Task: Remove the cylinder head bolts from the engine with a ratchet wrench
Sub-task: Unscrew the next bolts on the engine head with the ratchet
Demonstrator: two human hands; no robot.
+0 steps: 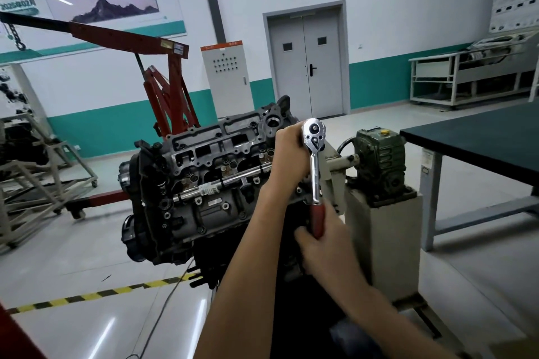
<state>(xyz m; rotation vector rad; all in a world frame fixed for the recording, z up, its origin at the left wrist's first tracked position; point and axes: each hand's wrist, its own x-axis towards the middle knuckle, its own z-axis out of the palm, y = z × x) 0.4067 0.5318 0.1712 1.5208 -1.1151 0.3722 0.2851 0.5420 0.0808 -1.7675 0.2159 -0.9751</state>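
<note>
As the right hand (320, 245) grips the handle of the ratchet wrench (314, 172), the left hand (287, 148) steadies its head.
Lower right of centre, the right curls round the red grip far out, I judge for leverage; above, the left wraps the chrome head, likely to keep the socket seated. Behind, mid-frame, stands the engine (204, 183); what the wrench turns is hidden.
</note>
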